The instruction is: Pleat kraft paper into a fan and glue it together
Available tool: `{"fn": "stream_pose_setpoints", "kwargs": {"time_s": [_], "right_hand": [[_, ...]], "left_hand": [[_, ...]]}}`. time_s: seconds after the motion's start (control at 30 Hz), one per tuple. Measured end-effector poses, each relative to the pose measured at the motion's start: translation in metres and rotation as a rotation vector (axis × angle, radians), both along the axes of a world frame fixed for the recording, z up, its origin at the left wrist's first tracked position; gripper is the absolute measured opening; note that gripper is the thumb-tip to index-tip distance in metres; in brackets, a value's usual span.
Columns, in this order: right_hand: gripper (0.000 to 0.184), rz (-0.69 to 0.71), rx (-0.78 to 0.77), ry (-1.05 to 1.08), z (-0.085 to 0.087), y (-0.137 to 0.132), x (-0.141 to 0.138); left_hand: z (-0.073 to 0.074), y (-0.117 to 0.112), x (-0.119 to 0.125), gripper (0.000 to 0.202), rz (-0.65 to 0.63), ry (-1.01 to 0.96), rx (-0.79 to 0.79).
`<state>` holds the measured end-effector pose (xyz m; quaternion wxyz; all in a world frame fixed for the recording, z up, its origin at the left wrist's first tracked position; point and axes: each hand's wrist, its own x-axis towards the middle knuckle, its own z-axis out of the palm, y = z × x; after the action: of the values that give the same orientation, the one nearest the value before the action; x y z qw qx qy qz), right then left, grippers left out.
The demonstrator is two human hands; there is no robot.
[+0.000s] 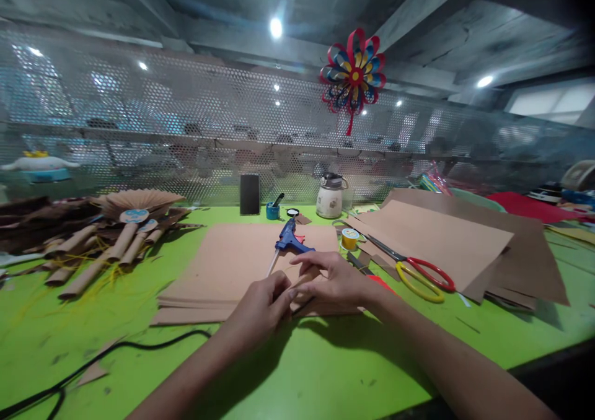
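Note:
Above the front edge of a stack of brown kraft paper (223,259), my left hand (266,303) and my right hand (343,279) meet. Both have their fingers closed around a small piece of brown paper (308,277) that looks rolled or folded. Fingers cover much of it, so its full shape is hidden. Just beyond the hands, a blue glue gun (289,239) with a white glue stick lies on the stack. Scissors (425,279) with one red and one yellow handle lie right of my right hand, near a spool of yellow thread (349,239).
Paper fans with rolled handles (129,234) and yellow strings lie at left. A black cable (139,346) crosses the front left. Large brown sheets (446,234) cover the right side. A white flask (330,197), a blue jar (273,210) and a dark upright block (250,194) stand at the back.

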<state>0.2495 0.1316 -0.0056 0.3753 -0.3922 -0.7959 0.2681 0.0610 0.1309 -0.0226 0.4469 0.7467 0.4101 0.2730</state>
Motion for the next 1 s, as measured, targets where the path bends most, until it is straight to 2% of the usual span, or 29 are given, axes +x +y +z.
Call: {"fn": "stream_pose_setpoints", "kwargs": {"time_s": [0.07,0.23,0.4,0.73,0.87,1.0], "right_hand": [[0.042,0.0,0.041,-0.043,-0.001,-0.002,-0.002],[0.025,0.01,0.076,-0.08,-0.005,0.0,-0.002],[0.022,0.039,0.109,-0.095,-0.003,0.001,0.001],[0.022,0.088,-0.094,0.017,-0.005,0.005,0.004],[0.025,0.065,-0.161,-0.08,0.002,0.01,0.016],[0.021,0.036,-0.174,-0.15,0.008,0.011,0.022]], "left_hand": [[-0.001,0.0,-0.001,0.028,-0.008,0.001,0.033],[0.0,0.001,-0.001,0.027,-0.094,0.011,0.05],[0.001,0.003,-0.001,0.028,-0.144,0.023,0.057],[0.001,0.006,-0.004,0.031,-0.175,0.065,0.084],[0.0,0.008,-0.007,0.029,-0.149,0.1,0.059],[0.001,0.009,-0.008,0.027,-0.107,0.157,0.152]]}}
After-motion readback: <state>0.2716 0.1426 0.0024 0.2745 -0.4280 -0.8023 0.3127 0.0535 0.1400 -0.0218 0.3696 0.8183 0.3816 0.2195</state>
